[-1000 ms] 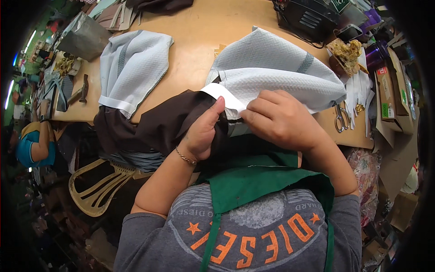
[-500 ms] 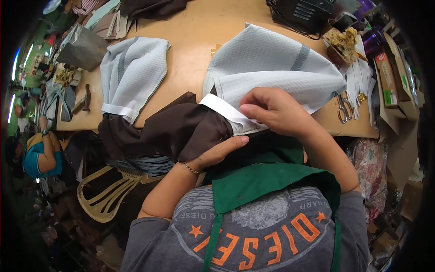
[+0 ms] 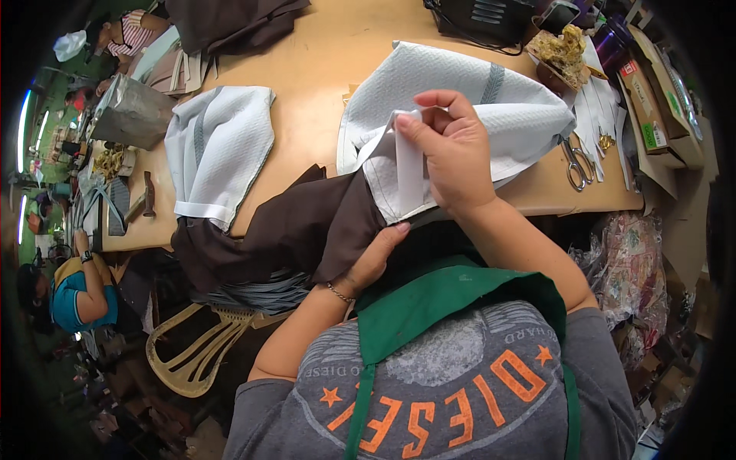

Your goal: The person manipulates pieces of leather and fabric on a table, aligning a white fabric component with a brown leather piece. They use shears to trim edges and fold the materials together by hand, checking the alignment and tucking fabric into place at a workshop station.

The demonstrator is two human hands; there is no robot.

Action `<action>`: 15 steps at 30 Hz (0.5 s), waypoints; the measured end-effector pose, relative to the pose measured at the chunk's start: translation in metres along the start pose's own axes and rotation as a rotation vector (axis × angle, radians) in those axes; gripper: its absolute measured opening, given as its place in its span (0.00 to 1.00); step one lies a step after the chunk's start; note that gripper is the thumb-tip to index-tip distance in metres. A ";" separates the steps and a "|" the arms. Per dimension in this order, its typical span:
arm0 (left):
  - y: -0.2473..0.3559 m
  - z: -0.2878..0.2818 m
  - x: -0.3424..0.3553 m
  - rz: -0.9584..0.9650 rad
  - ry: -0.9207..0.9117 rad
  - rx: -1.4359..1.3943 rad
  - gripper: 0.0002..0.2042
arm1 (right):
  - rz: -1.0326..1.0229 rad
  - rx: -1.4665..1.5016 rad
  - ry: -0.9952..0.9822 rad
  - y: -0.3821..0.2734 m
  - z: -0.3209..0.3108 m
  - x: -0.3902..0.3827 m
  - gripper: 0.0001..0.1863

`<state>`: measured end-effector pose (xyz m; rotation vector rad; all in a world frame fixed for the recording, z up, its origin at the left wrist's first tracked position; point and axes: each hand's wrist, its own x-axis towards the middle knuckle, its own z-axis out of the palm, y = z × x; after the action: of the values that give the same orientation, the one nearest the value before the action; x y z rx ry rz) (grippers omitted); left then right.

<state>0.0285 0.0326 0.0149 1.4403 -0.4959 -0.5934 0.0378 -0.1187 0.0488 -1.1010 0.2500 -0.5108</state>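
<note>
A large white quilted fabric panel (image 3: 441, 84) with a grey band lies on the table edge, joined to dark brown cloth (image 3: 295, 222). My right hand (image 3: 460, 157) pinches a white strip (image 3: 409, 172) between thumb and finger. The strip is lifted and folded back from the panel's near end, showing a stitched edge beneath. At the lower corner of that end, my left hand (image 3: 372, 257) grips the fabric panel, thumb on top. Its other fingers are hidden under the cloth. To the left, a similar smaller white panel (image 3: 222, 146) lies flat with its strip attached to the brown cloth.
Scissors (image 3: 576, 165), white strips (image 3: 602, 115) and cardboard boxes (image 3: 652, 107) are at the right. A black machine (image 3: 487, 23) stands at the back. A hammer (image 3: 146, 198) lies left, above a plastic chair (image 3: 195, 345). Other people sit at far left.
My right hand has moved up and forward, pulling the white strip up and back from the panel's end. My left hand keeps its hold on the lower corner.
</note>
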 end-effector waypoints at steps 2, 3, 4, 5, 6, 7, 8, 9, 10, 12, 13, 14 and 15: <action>0.001 0.005 -0.002 0.018 0.011 0.073 0.32 | -0.054 -0.132 -0.063 0.008 -0.001 0.003 0.16; 0.003 0.005 -0.003 0.068 0.012 0.128 0.31 | -0.046 -0.325 -0.140 0.010 -0.003 0.004 0.16; 0.004 0.006 -0.003 0.131 -0.004 0.205 0.31 | -0.029 -0.525 -0.207 0.010 -0.004 0.006 0.17; 0.005 0.005 -0.003 0.204 -0.032 0.300 0.30 | 0.116 -0.718 -0.447 0.008 -0.004 0.010 0.15; 0.006 0.004 -0.003 0.155 -0.044 0.222 0.30 | 0.172 -0.843 -0.577 0.005 -0.004 0.013 0.15; 0.006 0.001 -0.002 0.110 -0.067 0.162 0.29 | 0.164 -0.966 -0.580 -0.001 -0.005 0.017 0.16; 0.007 -0.002 -0.001 0.102 -0.066 0.086 0.29 | 0.098 -1.077 -0.600 -0.008 -0.006 0.020 0.16; 0.006 -0.003 0.001 -0.030 -0.025 -0.163 0.26 | 0.053 -1.081 -0.574 -0.017 -0.008 0.022 0.15; 0.006 -0.006 0.002 -0.124 0.002 -0.252 0.25 | -0.018 -1.083 -0.557 -0.027 -0.011 0.023 0.15; 0.005 -0.011 0.006 -0.262 0.047 -0.407 0.20 | -0.283 -1.095 -0.586 -0.048 -0.019 0.026 0.13; 0.005 -0.013 0.007 -0.309 0.064 -0.471 0.18 | -0.414 -1.032 -0.699 -0.057 -0.025 0.023 0.12; 0.005 -0.014 0.008 -0.356 0.085 -0.534 0.15 | -0.516 -0.983 -0.802 -0.064 -0.029 0.018 0.11; 0.007 -0.016 0.009 -0.382 0.076 -0.554 0.14 | -0.508 -1.010 -0.852 -0.064 -0.030 0.014 0.10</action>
<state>0.0459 0.0393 0.0200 1.0190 0.0197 -0.8956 0.0192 -0.1716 0.0939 -2.2860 -0.6133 -0.2962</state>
